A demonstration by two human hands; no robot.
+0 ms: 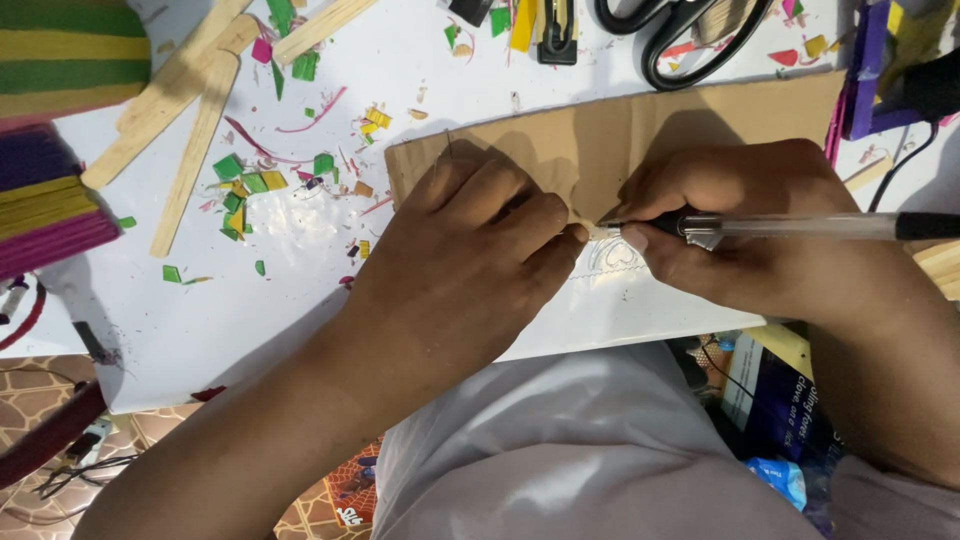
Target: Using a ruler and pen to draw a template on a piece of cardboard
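My right hand (740, 220) grips a clear ballpoint pen (800, 226) with a black grip, lying nearly level, its tip pointing left toward my left fingertips. My left hand (480, 250) presses down on the left part of a brown cardboard strip (600, 130), fingers bent, fingertips meeting the pen tip. Just below the pen tip, faint pen lines show on the white sheet (620, 300) under the cardboard. What lies under the left fingertips is hidden.
Wooden craft sticks (190, 110) and coloured paper scraps (245, 190) litter the white surface at left. Black scissors (690, 30) lie at the top. Stacked coloured sticks (45, 200) sit at far left. Purple pieces (870, 70) stand top right; boxes (770, 390) lie below the table edge.
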